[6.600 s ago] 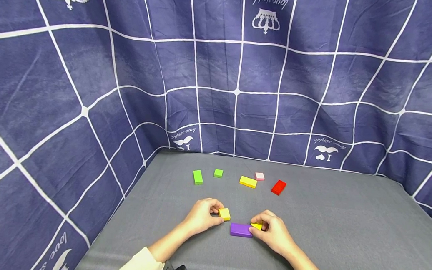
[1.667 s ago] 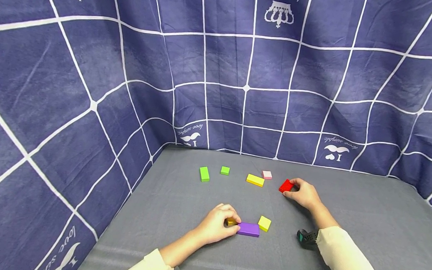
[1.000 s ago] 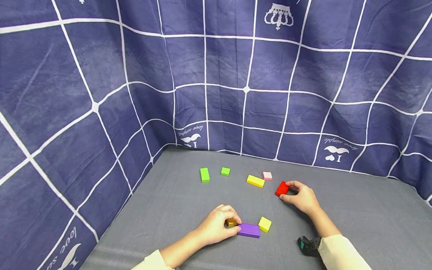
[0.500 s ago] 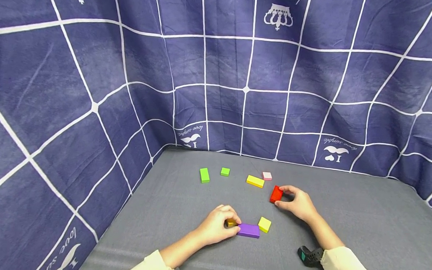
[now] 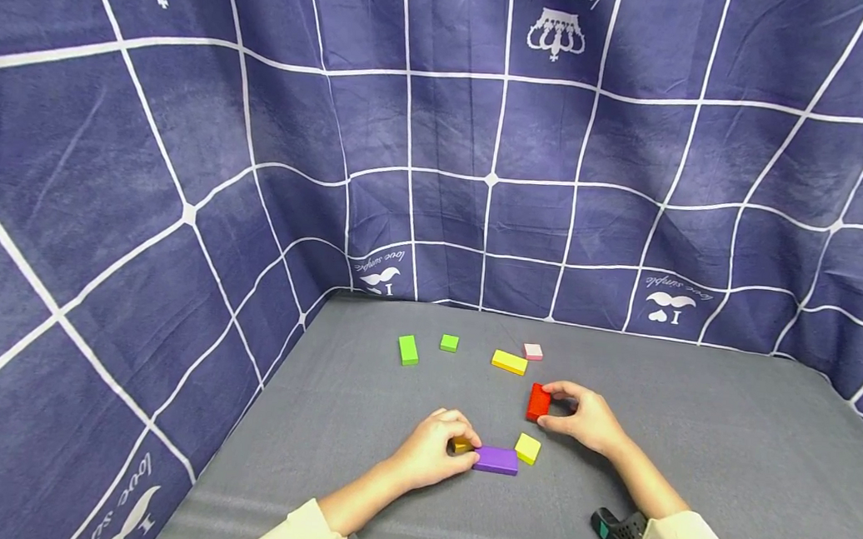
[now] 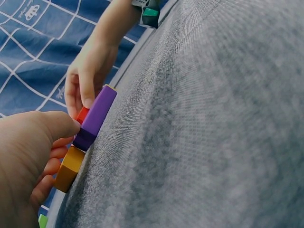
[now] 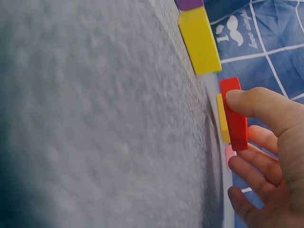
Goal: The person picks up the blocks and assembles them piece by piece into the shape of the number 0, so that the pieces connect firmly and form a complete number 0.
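My left hand [image 5: 434, 452] pinches the left end of a purple rectangular block [image 5: 497, 460], its thumb against the block in the left wrist view. An orange-yellow block [image 6: 70, 168] sits at that same end, partly hidden under the fingers in the head view. At the purple block's right end lies a yellow block [image 5: 527, 449]. Just beyond it, my right hand [image 5: 582, 418] holds a red block [image 5: 538, 403] between thumb and fingers. In the right wrist view the thumb presses on the red block [image 7: 234, 116], which looks raised off the cloth.
Farther back on the grey cloth-covered table [image 5: 690, 438] lie a long green block [image 5: 408, 350], a small green block [image 5: 450, 343], a long yellow block [image 5: 509, 362] and a small pink block [image 5: 533, 352]. A blue checked curtain [image 5: 442, 120] hangs behind and at the left.
My right hand has released the small yellow block, gripped the red block and brought it nearer and leftward. Earlier my left hand set the orange-yellow block by the purple one; lately it stays still.
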`<state>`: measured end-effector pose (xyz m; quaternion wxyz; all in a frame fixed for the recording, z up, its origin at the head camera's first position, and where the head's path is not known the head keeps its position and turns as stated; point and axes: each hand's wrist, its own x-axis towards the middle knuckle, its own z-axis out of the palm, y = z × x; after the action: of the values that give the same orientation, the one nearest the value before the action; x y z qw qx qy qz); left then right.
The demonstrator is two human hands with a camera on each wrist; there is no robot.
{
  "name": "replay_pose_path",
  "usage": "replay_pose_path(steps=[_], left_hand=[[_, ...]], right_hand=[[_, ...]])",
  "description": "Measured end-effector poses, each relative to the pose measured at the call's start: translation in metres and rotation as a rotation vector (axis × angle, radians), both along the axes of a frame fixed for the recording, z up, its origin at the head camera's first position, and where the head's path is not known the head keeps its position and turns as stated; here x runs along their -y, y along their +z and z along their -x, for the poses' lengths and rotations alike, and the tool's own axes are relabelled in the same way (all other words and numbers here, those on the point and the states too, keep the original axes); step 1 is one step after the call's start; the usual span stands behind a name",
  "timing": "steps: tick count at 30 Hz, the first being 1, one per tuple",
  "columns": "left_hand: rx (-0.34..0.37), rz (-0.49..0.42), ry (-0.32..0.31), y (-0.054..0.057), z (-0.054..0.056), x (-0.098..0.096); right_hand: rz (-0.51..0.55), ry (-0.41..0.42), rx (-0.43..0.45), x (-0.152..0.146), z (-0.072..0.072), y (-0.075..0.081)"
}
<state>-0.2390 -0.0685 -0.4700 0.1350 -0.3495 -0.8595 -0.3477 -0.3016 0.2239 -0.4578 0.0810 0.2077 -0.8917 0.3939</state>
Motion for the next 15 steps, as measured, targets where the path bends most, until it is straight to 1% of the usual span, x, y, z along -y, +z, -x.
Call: replay_pose_path(steps=[7,12,15], left_hand=[[-0.029,-0.012,-0.001,0.0001,-0.0005,-0.0002],[-0.014,-0.017,-0.002,0.0006,-0.0014,-0.0003],[-0.017,-0.015,-0.001,0.0008,-0.0012,-0.0001]], right_hand=[[0.003,0.037,0.016,0.0046,-0.0059,-0.0022],[0.019,0.068,0.021,0.0070,-0.0083,-0.0042],[0.028,0.084,0.040,0.0084,-0.0091,-0.0034]])
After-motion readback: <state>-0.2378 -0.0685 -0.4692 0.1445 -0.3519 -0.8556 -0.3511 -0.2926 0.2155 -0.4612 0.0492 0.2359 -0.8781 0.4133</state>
